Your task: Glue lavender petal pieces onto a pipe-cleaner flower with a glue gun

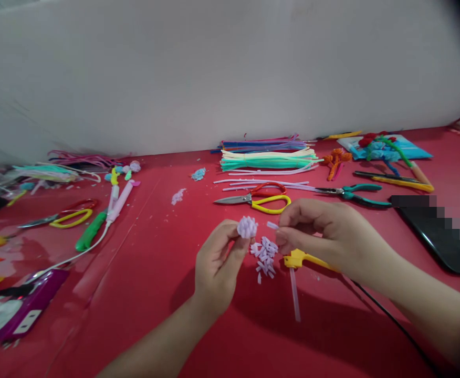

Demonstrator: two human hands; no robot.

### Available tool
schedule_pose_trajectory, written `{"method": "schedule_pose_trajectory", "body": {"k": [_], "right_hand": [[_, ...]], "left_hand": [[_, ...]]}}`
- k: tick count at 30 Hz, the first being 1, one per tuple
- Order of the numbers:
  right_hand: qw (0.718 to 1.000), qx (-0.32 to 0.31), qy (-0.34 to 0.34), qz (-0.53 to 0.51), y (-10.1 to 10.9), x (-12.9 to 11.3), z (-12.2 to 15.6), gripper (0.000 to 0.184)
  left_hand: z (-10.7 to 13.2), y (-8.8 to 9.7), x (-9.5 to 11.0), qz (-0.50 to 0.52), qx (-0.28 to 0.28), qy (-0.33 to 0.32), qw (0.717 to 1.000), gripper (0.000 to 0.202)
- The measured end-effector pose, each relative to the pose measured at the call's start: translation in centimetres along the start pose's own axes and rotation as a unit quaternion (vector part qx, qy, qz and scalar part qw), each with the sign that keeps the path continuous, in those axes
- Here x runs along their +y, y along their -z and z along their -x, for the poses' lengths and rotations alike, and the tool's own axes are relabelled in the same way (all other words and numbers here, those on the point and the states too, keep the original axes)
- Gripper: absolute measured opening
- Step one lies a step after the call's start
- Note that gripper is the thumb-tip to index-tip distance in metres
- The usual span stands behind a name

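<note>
My left hand (216, 265) pinches a small fluffy lilac ball (247, 227) of pipe-cleaner pieces between thumb and fingers, held above the red table (143, 294). My right hand (320, 231) is closed just to the right of it, pinching one short lilac piece (272, 225) that points at the ball. Below the two hands lies a little heap of cut lilac pieces (264, 256). A yellow glue gun (299, 258) rests under my right hand, with a pale glue stick (294, 294) sticking out toward me.
Scissors with red and yellow handles (259, 199) and green-handled pliers (350, 192) lie beyond the hands. A stack of coloured pipe cleaners (267, 155) sits by the white wall. A black tablet (438, 231) is at right; more scissors (62, 215), pens and a purple packet (17, 310) at left.
</note>
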State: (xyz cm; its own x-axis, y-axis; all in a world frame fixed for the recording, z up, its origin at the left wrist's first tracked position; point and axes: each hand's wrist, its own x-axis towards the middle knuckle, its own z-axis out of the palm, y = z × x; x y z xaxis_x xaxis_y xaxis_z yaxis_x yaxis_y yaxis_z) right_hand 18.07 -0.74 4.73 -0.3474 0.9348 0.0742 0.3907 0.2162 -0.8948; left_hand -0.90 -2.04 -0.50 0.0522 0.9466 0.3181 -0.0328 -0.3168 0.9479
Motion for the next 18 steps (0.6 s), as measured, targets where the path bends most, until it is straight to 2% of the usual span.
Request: {"method": "schedule_pose_trajectory", "body": {"k": [3, 5, 8, 10, 14, 18], "right_hand": [[0.997, -0.005, 0.043, 0.066, 0.0, -0.4, 0.2, 0.006], [0.991, -0.017, 0.075, 0.110, 0.0, -0.5, 0.3, 0.009], [0.979, -0.028, 0.107, 0.174, -0.2, -0.4, 0.4, 0.010], [0.973, -0.032, 0.110, 0.199, -0.3, -0.1, 0.4, 0.010], [0.972, -0.017, 0.111, 0.207, -0.5, 0.2, 0.3, 0.010], [0.977, 0.005, 0.103, 0.188, -0.2, 0.2, 0.3, 0.011]], "left_hand": [[-0.4, -0.2, 0.3, 0.153, -0.005, 0.147, 0.977, 0.010], [-0.8, -0.4, 0.6, 0.236, -0.020, 0.244, 0.940, 0.013], [-1.1, -0.6, 1.0, 0.305, -0.046, 0.328, 0.893, 0.015], [-1.0, -0.8, 1.0, 0.314, -0.050, 0.349, 0.882, 0.013], [-0.7, -1.0, 0.7, 0.285, -0.034, 0.334, 0.898, 0.012], [-0.6, -1.1, 0.3, 0.284, -0.048, 0.305, 0.908, 0.011]]}}
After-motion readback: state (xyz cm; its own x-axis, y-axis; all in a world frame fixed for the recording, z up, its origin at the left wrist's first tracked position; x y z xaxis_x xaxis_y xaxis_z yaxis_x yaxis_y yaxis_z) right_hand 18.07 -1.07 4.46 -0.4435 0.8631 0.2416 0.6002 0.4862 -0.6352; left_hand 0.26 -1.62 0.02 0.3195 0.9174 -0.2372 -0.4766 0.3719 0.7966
